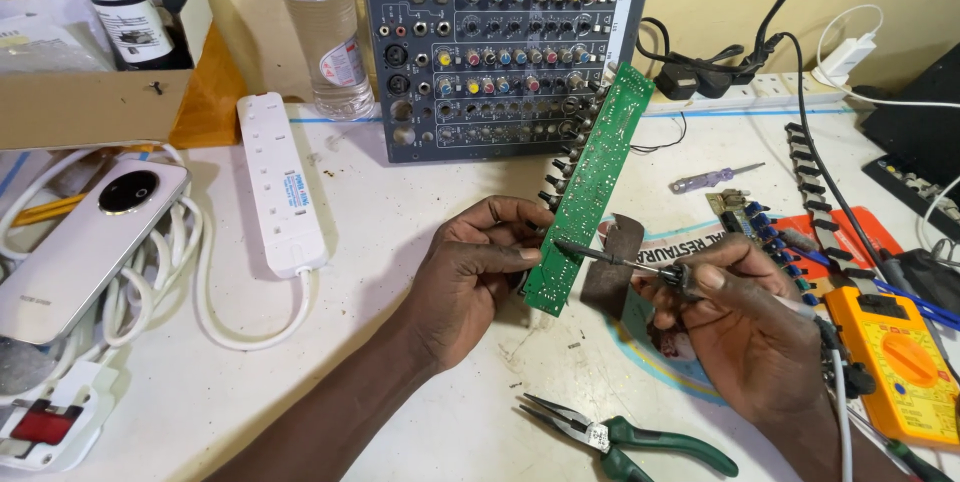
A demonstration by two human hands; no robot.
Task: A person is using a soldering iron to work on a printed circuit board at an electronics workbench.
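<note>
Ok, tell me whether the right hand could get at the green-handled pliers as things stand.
Probably yes, once freed. The right hand is closed around a soldering iron, so it is occupied; the green-handled pliers lie open on the table just below it, with nothing between.

Matt green circuit board (588, 182), metal-tipped soldering iron (640, 264), glossy white plastic power strip (281, 182), rubber-handled pliers (630, 434).
</note>
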